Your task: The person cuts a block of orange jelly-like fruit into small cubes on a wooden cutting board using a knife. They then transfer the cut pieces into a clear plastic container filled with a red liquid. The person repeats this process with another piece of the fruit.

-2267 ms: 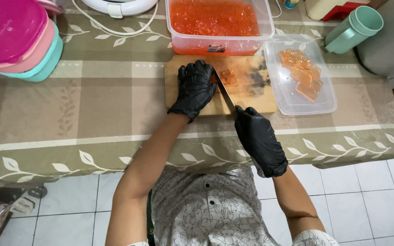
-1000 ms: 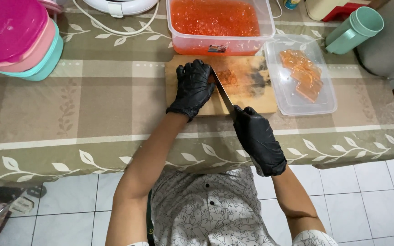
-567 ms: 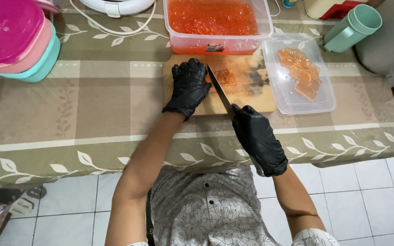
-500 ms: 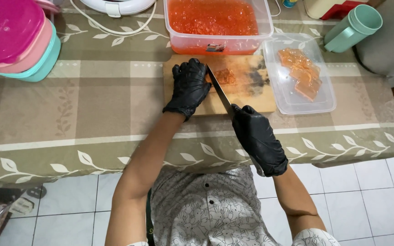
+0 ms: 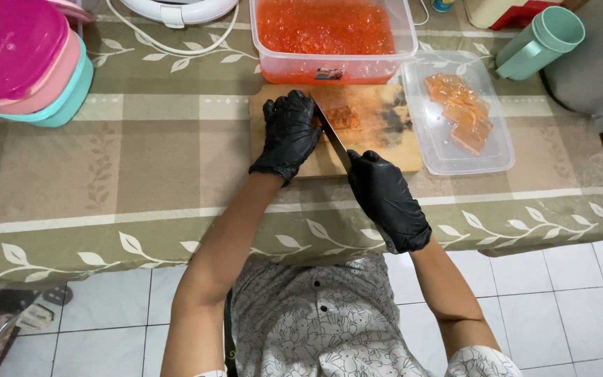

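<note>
Knife [image 5: 332,135] in R hand [image 5: 385,199], orange slab [image 5: 343,116]

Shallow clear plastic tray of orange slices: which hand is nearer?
Right. The right hand grips the knife just left of the tray; the left hand lies farther left.

Both hands wear black gloves of thin, faintly shiny rubber-like film: the left hand [image 5: 289,136] at centre frame, the right hand [image 5: 385,199] just below it. The knife [image 5: 333,138] has a dark, smooth blade. The cutting board [image 5: 378,129] is matt wood, stained dark in the middle. The tablecloth [image 5: 106,160] looks like smooth printed sheet. At the top, a clear plastic tub [image 5: 336,42] holds glossy orange jelly; right of centre, a clear plastic tray [image 5: 455,150]; upper left, glossy plastic bowls [image 5: 22,63].
</note>
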